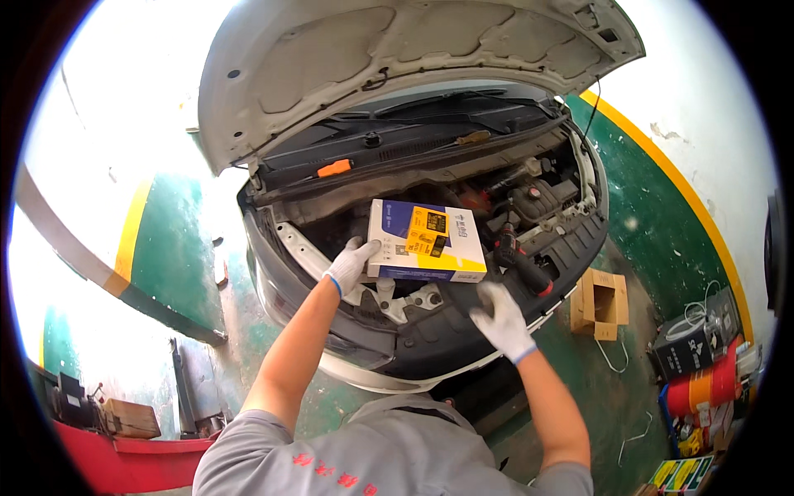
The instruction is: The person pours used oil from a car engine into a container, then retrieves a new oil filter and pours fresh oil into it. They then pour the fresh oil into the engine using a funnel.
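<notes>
A flat white, blue and yellow cardboard box [426,240] is held over the open engine bay of a car. My left hand [353,263], in a white knit glove, grips its left edge with the thumb on top; the fingers beneath are hidden. Just off the box's near right corner, my gloved right hand [502,322] has its thumb and fingers apart and nothing in it. To the right of the box, a black and red cordless drill [514,258] lies on the engine bay's front part.
The raised hood [413,50] arches over the bay. An orange-handled screwdriver [335,169] and a brown-handled one [473,138] lie below the windshield. On the green floor at right stand an open cardboard carton [600,304] and a black box [686,343]. A red cart [132,463] is at lower left.
</notes>
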`<state>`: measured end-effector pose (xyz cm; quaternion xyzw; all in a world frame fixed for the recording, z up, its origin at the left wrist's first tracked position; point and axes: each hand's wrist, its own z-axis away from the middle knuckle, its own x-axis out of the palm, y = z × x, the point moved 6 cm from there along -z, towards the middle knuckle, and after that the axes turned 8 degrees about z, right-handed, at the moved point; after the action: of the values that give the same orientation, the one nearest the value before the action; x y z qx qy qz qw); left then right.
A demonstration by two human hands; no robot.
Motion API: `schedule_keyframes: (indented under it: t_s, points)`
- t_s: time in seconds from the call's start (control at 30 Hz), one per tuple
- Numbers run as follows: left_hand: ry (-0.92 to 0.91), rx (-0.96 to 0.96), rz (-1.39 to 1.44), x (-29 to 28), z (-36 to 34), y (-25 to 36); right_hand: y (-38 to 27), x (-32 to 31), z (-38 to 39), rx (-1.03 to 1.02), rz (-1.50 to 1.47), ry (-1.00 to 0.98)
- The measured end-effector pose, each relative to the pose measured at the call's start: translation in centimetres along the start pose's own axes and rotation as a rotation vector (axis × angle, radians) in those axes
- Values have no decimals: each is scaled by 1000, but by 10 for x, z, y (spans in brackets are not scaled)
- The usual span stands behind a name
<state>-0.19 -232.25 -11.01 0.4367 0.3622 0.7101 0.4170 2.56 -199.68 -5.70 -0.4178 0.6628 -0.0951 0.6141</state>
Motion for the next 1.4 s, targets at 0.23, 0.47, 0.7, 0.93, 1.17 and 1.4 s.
schedule_keyframes:
  t_s: [0.23,0.47,0.7,0.93,1.17,1.4]
  points:
    - [30,42,13,15,5,-8,-34,33,-156,-247,335,-69]
    - [53,147,-22,13,24,4,-43,34,-149,-102,4,-99]
    - [51,308,349,-73,134,32,-42,-28,-45,178,-1165,247]
    - [313,848,598,-269,255,11,28,-27,39,48,-749,391]
    - [1197,409,797,-446,327,-253,15,86,34,283,-1067,-18]
    - [1428,272,1207,-394,303,-396,-88,126,26,231,-1003,-353]
